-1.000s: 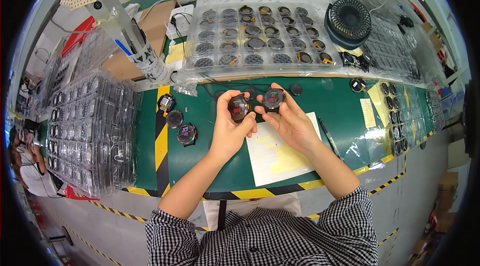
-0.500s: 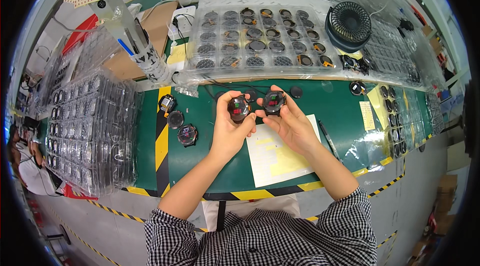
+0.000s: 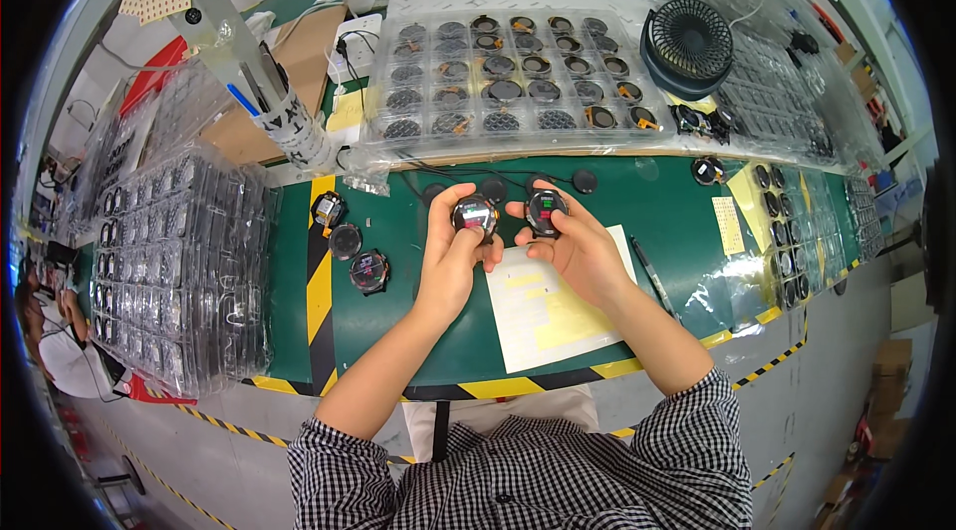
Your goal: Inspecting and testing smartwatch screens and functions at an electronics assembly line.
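Two round black smartwatch bodies with lit screens are held up side by side above the green bench. My left hand (image 3: 454, 256) is closed around the left smartwatch body (image 3: 472, 212), its thumb at the lower edge of a screen glowing whitish and red. The other smartwatch body (image 3: 543, 205), showing green and red, is in the grip of my right hand (image 3: 583, 249), with the thumb against its lower right face. Beneath my hands lies a white sheet with yellow areas (image 3: 543, 316). Several dark round discs (image 3: 585, 180) and black cables rest just beyond them.
Left on the bench are a lit watch body (image 3: 369, 271), a dark disc (image 3: 346, 241) and an opened watch part (image 3: 328, 209). A pen (image 3: 645, 266) lies right of the paper. Clear trays (image 3: 179, 276) are stacked left; a parts tray (image 3: 513, 122) and fan (image 3: 688, 49) stand behind.
The left watch's screen has turned from dark with coloured marks to whitish and red. My hands have drawn slightly apart, and my right thumb has shifted onto its watch's face.
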Motion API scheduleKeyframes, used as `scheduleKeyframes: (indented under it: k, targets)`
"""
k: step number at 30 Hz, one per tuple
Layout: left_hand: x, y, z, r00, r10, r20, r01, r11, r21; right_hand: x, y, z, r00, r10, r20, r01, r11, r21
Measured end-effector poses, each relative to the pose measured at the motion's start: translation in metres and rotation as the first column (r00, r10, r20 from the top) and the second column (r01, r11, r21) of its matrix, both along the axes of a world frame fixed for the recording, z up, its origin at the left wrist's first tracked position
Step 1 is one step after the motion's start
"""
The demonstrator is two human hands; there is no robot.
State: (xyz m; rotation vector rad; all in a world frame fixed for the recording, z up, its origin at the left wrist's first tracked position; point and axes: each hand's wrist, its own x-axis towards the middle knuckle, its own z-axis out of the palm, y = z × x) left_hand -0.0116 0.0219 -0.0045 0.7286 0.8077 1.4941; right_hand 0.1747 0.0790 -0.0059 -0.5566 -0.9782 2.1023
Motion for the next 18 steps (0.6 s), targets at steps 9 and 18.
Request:
scheduleKeyframes:
  k: [9, 18]
  targets:
    - [0.018, -0.001, -0.006, 0.868, 0.098, -0.488, 0.018, 0.974, 0.227, -0.008, -0.011, 0.004, 0.998, 0.027, -0.063, -0.035, 0.990, -0.140]
    - [0.011, 0.000, -0.008, 0.829, 0.109, -0.548, 0.091, 0.942, 0.324, -0.001, -0.009, 0.002, 0.909, -0.290, 0.300, 0.128, 0.878, 0.460]
